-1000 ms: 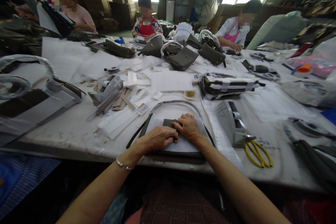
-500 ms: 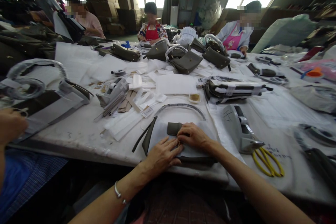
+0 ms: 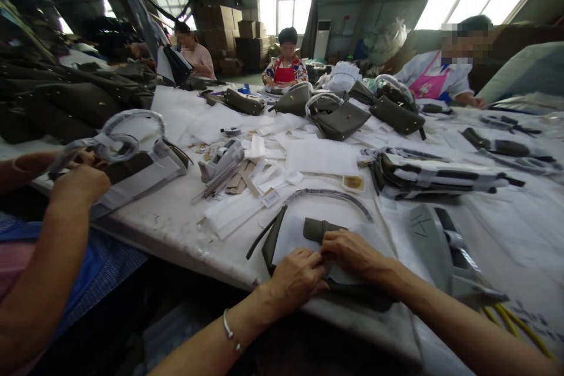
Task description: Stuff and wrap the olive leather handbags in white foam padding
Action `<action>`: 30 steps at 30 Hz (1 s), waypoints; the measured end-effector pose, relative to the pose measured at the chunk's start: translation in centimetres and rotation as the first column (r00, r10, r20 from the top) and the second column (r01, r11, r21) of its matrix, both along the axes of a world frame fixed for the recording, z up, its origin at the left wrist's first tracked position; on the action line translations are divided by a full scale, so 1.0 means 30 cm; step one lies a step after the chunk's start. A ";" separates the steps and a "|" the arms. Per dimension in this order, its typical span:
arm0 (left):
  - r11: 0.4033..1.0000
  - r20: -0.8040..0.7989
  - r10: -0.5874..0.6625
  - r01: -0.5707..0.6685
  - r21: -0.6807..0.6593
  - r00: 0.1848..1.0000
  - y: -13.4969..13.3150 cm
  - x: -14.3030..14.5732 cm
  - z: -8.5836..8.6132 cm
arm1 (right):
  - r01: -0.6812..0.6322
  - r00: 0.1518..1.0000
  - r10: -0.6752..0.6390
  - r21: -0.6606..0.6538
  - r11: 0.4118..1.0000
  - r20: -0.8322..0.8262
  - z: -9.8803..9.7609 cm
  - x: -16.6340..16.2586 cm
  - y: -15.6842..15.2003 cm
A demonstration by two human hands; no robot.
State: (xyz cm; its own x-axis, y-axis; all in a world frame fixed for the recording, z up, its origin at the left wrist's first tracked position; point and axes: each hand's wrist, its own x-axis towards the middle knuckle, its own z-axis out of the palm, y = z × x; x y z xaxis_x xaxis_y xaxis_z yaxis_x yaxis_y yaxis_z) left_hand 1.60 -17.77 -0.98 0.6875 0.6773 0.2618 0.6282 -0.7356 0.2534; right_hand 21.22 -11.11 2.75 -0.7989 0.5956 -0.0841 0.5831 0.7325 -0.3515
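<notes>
A dark olive handbag (image 3: pixel 269 242) lies flat at the table's near edge, mostly covered by a white sheet (image 3: pixel 293 235), its wrapped handle (image 3: pixel 330 195) arching behind it. My left hand (image 3: pixel 297 276) and my right hand (image 3: pixel 352 254) rest together on the bag's front, fingers curled and pinching at a small spot near the flap (image 3: pixel 318 228). What they pinch is hidden between the fingers.
A grey tape dispenser (image 3: pixel 445 252) and yellow-handled scissors (image 3: pixel 515 320) lie right of the bag. A co-worker's hands (image 3: pixel 79 179) hold a wrapped bag (image 3: pixel 136 167) at left. Several olive bags, white sheets and card strips cover the table (image 3: pixel 176 223). Three other people sit at its far side.
The view has swung left and up. My hands stay together on the bag's front. The co-worker's hands at left have come into full view on the wrapped bag.
</notes>
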 end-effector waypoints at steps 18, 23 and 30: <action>0.996 0.058 -0.009 0.004 0.090 0.998 -0.045 -0.018 -0.035 | 0.441 0.893 -0.360 0.376 0.815 -0.269 -0.168 0.000 -0.147; 0.967 0.005 0.139 -0.137 0.216 0.990 -0.076 -0.083 -0.051 | 0.415 0.909 -0.400 0.362 0.835 -0.119 -0.209 -0.008 -0.128; 0.918 -0.048 0.349 -0.331 0.216 0.936 -0.082 -0.167 -0.046 | 0.439 0.897 -0.443 0.147 0.886 -0.011 -0.140 0.007 -0.088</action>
